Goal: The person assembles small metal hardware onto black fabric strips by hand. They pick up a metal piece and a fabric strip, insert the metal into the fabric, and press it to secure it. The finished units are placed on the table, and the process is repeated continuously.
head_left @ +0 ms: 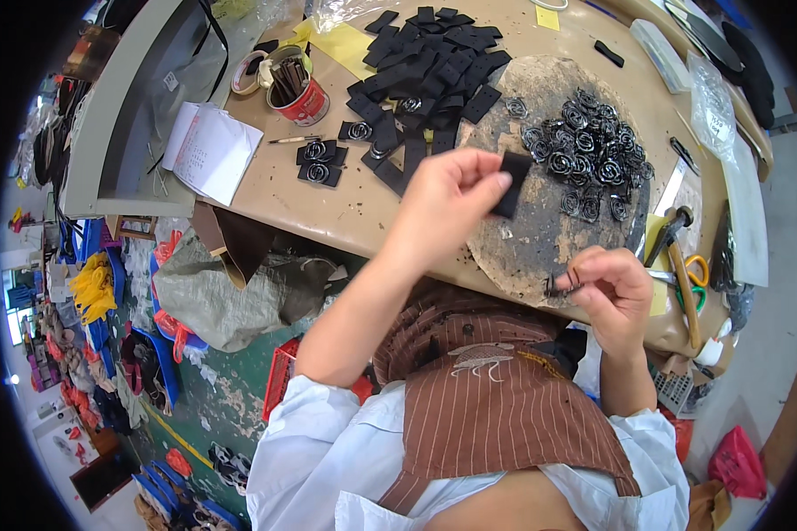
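Observation:
My left hand (447, 199) pinches a small black rectangular patch (510, 184) above the round dark work pad (540, 230). My right hand (613, 290) holds a small dark metal ornament (562, 283) at the pad's near edge. A heap of black patches (429, 57) lies at the far side of the table. A pile of dark metal spiral ornaments (589, 150) rests on the pad's right part. A few patches with ornaments fixed on them (321, 164) lie to the left.
A red tin of sticks (297, 93), tape roll (246, 73) and white paper sheets (211, 150) sit at the left of the tan table (345, 208). A hammer (677, 265) and scissors (698, 274) lie at the right. Bags and clutter cover the floor at left.

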A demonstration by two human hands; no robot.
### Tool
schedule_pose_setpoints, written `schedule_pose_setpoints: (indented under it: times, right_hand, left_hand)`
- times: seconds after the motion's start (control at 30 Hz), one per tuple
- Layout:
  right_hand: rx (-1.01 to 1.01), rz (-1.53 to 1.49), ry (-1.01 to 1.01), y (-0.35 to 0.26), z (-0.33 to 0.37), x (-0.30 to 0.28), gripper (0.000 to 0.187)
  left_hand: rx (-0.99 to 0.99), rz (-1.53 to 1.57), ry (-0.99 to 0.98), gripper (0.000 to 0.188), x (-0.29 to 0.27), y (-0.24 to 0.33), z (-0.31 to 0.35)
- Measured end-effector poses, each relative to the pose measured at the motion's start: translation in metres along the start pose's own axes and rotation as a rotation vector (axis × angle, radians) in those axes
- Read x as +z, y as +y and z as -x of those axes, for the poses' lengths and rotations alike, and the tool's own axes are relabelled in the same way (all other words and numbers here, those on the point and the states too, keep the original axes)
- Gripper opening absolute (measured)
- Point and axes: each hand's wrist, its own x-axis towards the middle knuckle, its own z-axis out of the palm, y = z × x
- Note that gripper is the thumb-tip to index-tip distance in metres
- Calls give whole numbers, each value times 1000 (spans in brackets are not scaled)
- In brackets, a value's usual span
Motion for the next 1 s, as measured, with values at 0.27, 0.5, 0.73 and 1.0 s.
schedule_pose_setpoints:
  times: [0.27, 0.5, 0.73, 1.0]
  right_hand:
    - [-164, 55, -80, 0, -14, 3, 22]
    - [-169, 155, -69, 1, -10, -2, 21]
    - [26, 103, 13, 5, -7, 2, 19]
    - [-32, 160, -65, 12, -5, -1, 16]
  left_hand:
    - [58, 147, -21, 21, 39, 17, 63]
    - [91, 171, -82, 30, 45, 10, 68]
    - [-36, 182, -11, 30, 52, -6, 79]
    - [-189, 371, -64, 30, 46, -10, 74]
